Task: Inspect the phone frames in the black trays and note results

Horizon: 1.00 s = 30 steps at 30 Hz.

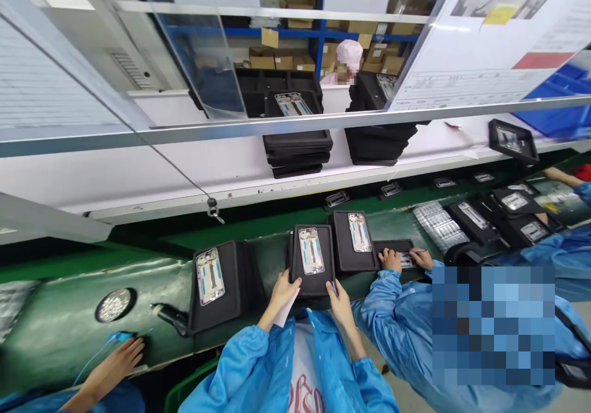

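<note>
A black foam tray (326,262) lies in front of me on the green bench, apparently on top of others. In it rests a silver phone frame (311,251) with blue strips. My left hand (281,296) grips the tray's near left corner, fingers closed, and a white slip of paper (287,307) hangs from that hand. At the near right corner, my right hand (340,302) is closed on the tray's edge. A thin dark-blue, pen-like thing (334,287) shows between its fingers.
Tray stacks with phone frames stand left (235,277) and right (342,244). A screwdriver (170,317) and a round dish (115,304) lie further left. A co-worker's hand (122,357) is at far left; another co-worker's hands (392,259) work at right. A metal rail (295,124) crosses above.
</note>
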Tool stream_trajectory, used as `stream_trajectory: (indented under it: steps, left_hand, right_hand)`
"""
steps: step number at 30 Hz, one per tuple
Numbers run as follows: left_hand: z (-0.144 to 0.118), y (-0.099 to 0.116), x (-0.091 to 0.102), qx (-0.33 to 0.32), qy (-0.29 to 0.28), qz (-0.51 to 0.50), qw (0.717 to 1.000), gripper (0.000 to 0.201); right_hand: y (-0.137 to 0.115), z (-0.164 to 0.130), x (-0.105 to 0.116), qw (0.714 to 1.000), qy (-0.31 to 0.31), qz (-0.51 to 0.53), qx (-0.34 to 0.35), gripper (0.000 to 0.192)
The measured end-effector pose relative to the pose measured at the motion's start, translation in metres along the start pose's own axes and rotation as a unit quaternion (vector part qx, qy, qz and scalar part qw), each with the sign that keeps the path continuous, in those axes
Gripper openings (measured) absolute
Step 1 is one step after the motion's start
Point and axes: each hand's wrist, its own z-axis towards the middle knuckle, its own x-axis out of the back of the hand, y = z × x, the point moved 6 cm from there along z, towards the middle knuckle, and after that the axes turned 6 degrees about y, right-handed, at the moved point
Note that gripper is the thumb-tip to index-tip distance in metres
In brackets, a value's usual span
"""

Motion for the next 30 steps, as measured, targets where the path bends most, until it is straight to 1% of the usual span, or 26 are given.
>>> stream_trajectory:
  steps: [2, 4, 11, 16, 20, 22, 24, 26, 28, 30]
  left_hand:
    - [-0.004, 0.0, 0.003, -0.004, 0.006, -0.022, 1.0, 0.038]
    - [-0.009, 0.001, 0.006, -0.011, 0.013, -0.043, 0.999, 0.037]
    - [-0.024, 0.002, 0.017, -0.028, 0.047, -0.091, 0.994, 0.037]
    - [-0.031, 0.02, 0.025, -0.062, 0.057, -0.102, 0.991, 0.036]
    - [-0.03, 0.041, 0.023, -0.087, 0.053, -0.094, 0.99, 0.04]
    - [-0.028, 0.055, 0.013, -0.099, 0.048, -0.086, 0.99, 0.043]
    - [-0.023, 0.074, -0.005, -0.116, 0.032, -0.075, 0.99, 0.043]
    - [-0.016, 0.096, -0.03, -0.131, 0.007, -0.062, 0.989, 0.04]
    - [-0.007, 0.115, -0.058, -0.137, -0.018, -0.045, 0.989, 0.038]
    - [-0.001, 0.13, -0.08, -0.133, -0.035, -0.026, 0.99, 0.038]
  right_hand:
    - [-0.007, -0.002, 0.0, 1.0, -0.007, 0.011, 0.007, 0.091]
    - [-0.015, -0.003, 0.0, 1.0, -0.011, 0.022, 0.013, 0.097]
    - [-0.043, -0.004, -0.001, 0.998, -0.024, 0.059, 0.027, 0.095]
    - [-0.057, -0.008, 0.009, 0.996, -0.002, 0.081, 0.035, 0.094]
    - [-0.065, -0.003, 0.024, 0.994, 0.033, 0.09, 0.047, 0.091]
    - [-0.067, 0.004, 0.038, 0.993, 0.057, 0.088, 0.054, 0.087]
    - [-0.069, 0.015, 0.057, 0.992, 0.081, 0.079, 0.06, 0.082]
    - [-0.069, 0.03, 0.079, 0.99, 0.103, 0.065, 0.066, 0.072]
    - [-0.07, 0.047, 0.101, 0.989, 0.119, 0.045, 0.068, 0.058]
    - [-0.069, 0.062, 0.117, 0.989, 0.129, 0.022, 0.068, 0.045]
